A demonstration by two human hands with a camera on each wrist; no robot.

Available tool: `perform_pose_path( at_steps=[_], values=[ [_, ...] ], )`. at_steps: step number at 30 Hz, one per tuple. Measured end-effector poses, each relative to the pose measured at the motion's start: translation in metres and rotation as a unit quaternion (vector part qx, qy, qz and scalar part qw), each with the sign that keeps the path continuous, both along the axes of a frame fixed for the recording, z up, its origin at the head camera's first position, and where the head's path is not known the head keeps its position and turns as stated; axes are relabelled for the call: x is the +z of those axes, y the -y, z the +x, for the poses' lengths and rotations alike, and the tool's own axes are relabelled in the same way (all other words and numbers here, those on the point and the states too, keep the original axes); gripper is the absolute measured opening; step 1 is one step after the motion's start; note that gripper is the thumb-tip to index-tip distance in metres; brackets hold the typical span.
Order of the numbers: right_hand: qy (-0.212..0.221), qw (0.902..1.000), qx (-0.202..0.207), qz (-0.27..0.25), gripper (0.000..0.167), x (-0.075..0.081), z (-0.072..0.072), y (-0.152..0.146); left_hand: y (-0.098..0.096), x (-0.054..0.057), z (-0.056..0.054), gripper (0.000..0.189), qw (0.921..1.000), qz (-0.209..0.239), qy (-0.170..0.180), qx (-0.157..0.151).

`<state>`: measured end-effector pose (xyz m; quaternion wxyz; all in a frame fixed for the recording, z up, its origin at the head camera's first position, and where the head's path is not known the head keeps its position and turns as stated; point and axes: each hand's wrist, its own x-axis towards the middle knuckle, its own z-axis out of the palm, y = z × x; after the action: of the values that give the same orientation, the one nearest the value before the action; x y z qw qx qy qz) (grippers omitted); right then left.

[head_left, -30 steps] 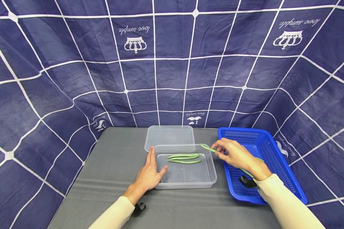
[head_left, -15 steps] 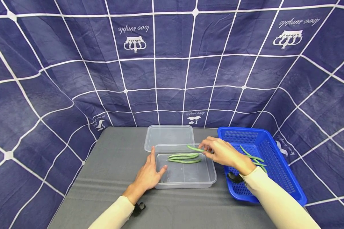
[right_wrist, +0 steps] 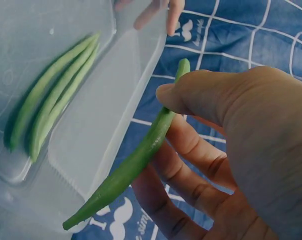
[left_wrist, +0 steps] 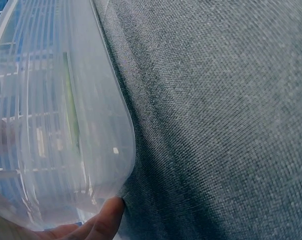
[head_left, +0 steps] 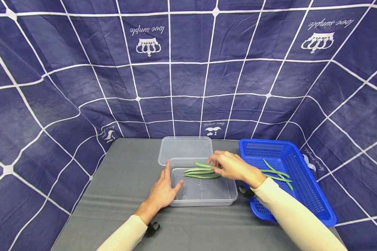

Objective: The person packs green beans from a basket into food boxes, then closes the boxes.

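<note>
My right hand pinches a green bean between thumb and fingers, over the back part of a clear plastic container. Three other green beans lie side by side on the container's floor, below the held one. At the container's left side rests my left hand, its fingers straight and its thumb at the rim. In the left wrist view, fingertips touch the container's outer wall.
A clear lid lies flat behind the container. To the right stands a blue perforated basket with several green beans in it. Grey cloth covers the table, and a blue checked curtain rises behind and at both sides.
My right hand has moved left from the basket's edge to over the container, carrying the green bean. My left hand has stayed at the container's side.
</note>
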<state>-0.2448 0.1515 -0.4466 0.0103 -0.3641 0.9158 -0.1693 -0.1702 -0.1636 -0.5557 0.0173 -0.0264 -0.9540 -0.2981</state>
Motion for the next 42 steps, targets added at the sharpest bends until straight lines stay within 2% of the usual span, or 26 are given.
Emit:
perform_pose_path(
  at_steps=[9, 16, 24, 36, 42],
  values=[
    [0.013, 0.9996, 0.019, 0.016, 0.024, -0.009, -0.004, 0.016, 0.001, -0.001, -0.001, 0.110, 1.0000, 0.000, 0.003, 0.002],
    [0.015, 0.9989, 0.032, 0.030, 0.019, -0.021, -0.008, 0.028, 0.001, 0.000, -0.001, 0.110, 1.0000, 0.001, 0.007, 0.005],
    [0.025, 0.9971, 0.053, 0.049, 0.020, -0.036, -0.013, 0.036, 0.000, 0.001, 0.000, 0.110, 0.9999, -0.001, 0.010, 0.006],
    [0.057, 0.9950, 0.052, 0.063, 0.019, -0.042, -0.017, 0.041, 0.000, 0.002, 0.001, 0.109, 0.9999, 0.003, 0.012, 0.008],
    [0.058, 0.9946, 0.051, 0.069, 0.023, -0.045, -0.017, 0.041, 0.000, 0.002, 0.001, 0.109, 0.9999, 0.004, 0.012, 0.007]
  ],
)
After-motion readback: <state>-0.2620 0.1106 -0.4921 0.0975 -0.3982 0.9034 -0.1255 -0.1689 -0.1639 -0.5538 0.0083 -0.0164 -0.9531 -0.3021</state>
